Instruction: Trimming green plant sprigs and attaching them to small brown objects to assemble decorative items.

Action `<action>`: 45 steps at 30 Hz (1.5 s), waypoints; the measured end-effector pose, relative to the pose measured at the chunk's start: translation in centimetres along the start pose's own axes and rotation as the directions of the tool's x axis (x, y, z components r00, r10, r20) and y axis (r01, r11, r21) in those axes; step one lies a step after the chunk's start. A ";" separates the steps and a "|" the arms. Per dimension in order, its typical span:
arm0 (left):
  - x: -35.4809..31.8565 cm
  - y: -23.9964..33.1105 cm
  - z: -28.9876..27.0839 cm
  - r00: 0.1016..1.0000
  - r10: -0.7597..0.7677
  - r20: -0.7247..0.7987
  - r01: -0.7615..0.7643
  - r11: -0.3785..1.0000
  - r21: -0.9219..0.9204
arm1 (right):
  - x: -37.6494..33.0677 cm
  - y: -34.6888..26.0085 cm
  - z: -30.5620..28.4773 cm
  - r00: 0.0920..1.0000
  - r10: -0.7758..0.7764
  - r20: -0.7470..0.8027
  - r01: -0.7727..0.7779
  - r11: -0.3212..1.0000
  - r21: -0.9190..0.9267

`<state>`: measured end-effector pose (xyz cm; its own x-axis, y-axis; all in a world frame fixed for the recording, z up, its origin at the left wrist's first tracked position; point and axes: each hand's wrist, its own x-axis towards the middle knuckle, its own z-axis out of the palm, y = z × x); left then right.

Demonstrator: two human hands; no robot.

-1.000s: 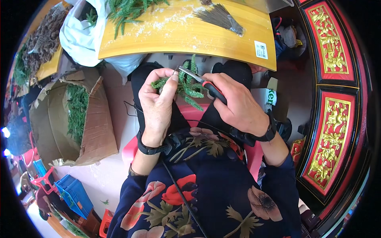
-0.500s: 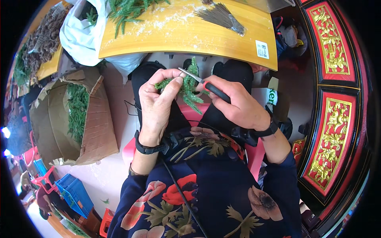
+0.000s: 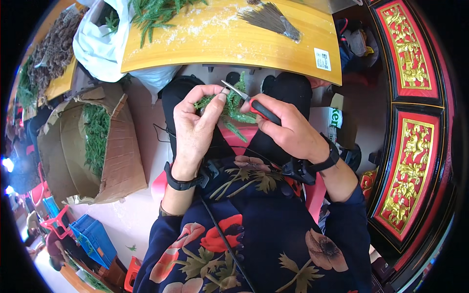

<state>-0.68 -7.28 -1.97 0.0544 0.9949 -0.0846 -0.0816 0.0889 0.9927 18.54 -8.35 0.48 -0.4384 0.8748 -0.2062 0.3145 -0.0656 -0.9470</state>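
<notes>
Above my lap, my left hand (image 3: 194, 122) pinches a green artificial pine sprig (image 3: 235, 131) between thumb and forefinger. Its needled tips hang out between my two hands. My right hand (image 3: 297, 131) is closed around the black and red handles of long-nose pliers (image 3: 266, 113). The grey jaws point up and left, crossing just beside my left thumb tip and forefinger. A small thin dark piece, perhaps wire, shows at those fingertips; whether the jaws grip it I cannot tell.
A yellow table (image 3: 215, 53) ahead bears pine sprigs (image 3: 154, 17), white flakes and a bundle of thin brown stems (image 3: 271, 20). At left stand a white bag (image 3: 97, 51), an open cardboard box (image 3: 119, 151) with greenery and a blue crate (image 3: 93, 239). Carved red-gold panels (image 3: 405, 166) line the right.
The sprig has turned a little between my hands, and its lower tip has shifted slightly. The plier jaws have moved slightly up against my left fingertips. Both hands keep their hold.
</notes>
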 end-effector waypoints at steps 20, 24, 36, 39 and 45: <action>-0.1 -0.6 0.0 0.998 -0.004 -0.057 0.004 1.000 -0.004 | -0.5 0.2 0.6 0.987 -0.139 -0.079 0.104 0.935 -0.339; 0.1 -0.9 -0.1 0.995 -0.084 -0.058 0.081 0.995 -0.060 | -0.5 -0.5 1.1 0.979 -0.141 -0.144 0.020 0.780 -0.626; 1.4 -4.0 -1.3 0.958 -0.283 -0.048 0.253 0.910 -0.328 | 2.6 -1.4 4.2 0.937 -0.340 -0.076 -0.193 -0.325 -0.926; 1.6 -4.1 -1.7 0.967 -0.252 -0.046 0.222 0.914 -0.339 | 2.6 -1.7 3.0 0.927 -0.368 -0.073 -0.131 -0.136 -0.982; 1.4 -3.4 -1.5 0.988 -0.145 -0.043 0.124 0.937 -0.325 | 1.3 -1.5 0.4 0.972 -0.215 -0.097 0.044 0.569 -0.821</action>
<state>-1.79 -6.16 -5.56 0.0229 0.9725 -0.2316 -0.3934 0.2218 0.8922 17.11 -7.27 1.55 -0.4116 0.9109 0.0277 0.8513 0.3952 -0.3452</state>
